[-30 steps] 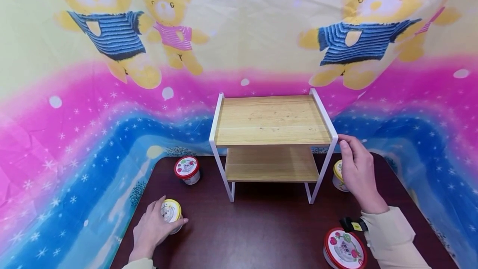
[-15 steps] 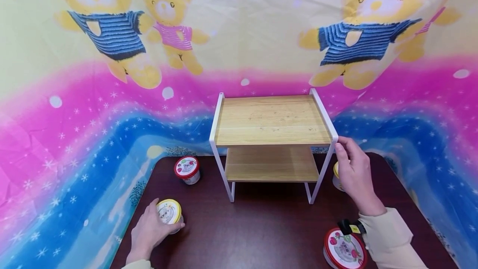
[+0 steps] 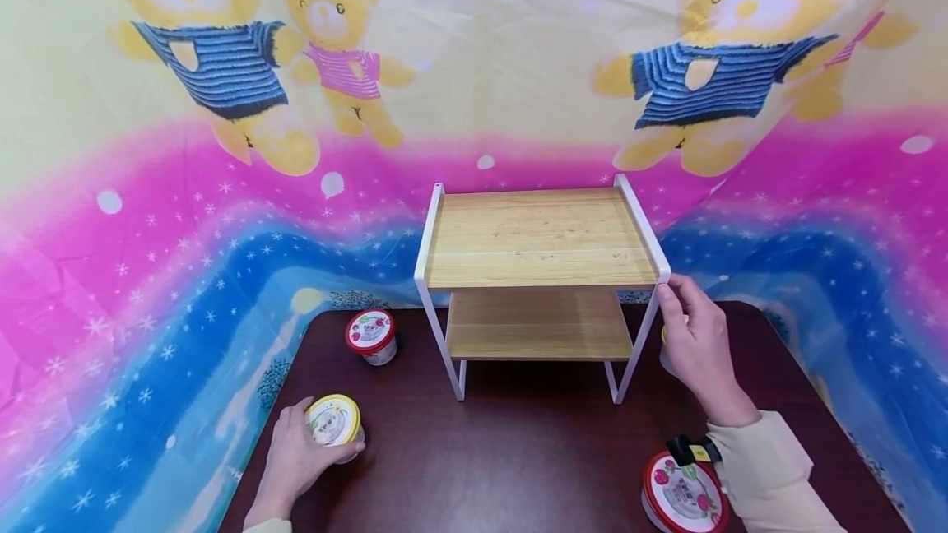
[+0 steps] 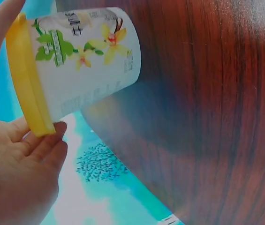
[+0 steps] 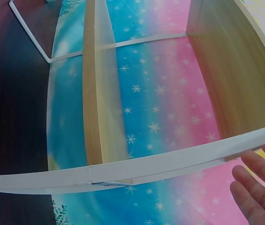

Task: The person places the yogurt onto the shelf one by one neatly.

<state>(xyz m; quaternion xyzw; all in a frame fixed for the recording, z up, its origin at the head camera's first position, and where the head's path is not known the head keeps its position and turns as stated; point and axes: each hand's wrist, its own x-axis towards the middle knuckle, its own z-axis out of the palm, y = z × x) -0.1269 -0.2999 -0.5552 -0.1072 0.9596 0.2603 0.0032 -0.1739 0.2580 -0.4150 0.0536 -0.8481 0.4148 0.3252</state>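
My left hand (image 3: pixel 290 457) grips a yellow-lidded tub (image 3: pixel 335 421) at the front left of the table, thumb and fingers at opposite sides of its lid. Vanilla flowers are printed on the tub's white wall (image 4: pixel 87 56) in the left wrist view, and its base is close over the wood. At the right side of a two-tier shelf (image 3: pixel 541 237), my right hand (image 3: pixel 699 348) touches the upper front corner with its fingertips. Loosely bent fingers (image 5: pixel 252 187) lie beside the white metal frame (image 5: pixel 179 159) in the right wrist view; the thumb is hidden there.
A red-lidded tub (image 3: pixel 372 332) stands left of the shelf, and another red-lidded tub (image 3: pixel 683 490) is at the front right, near my right sleeve. Behind my right hand, a second yellow-lidded tub (image 3: pixel 666 362) is mostly hidden. A printed bear cloth (image 3: pixel 489 105) surrounds the dark table (image 3: pixel 504 467).
The left hand has closed in around the yellow-lidded tub, which has shifted slightly left. My right hand has moved a little left and down against the shelf's corner. The shelf has not moved.
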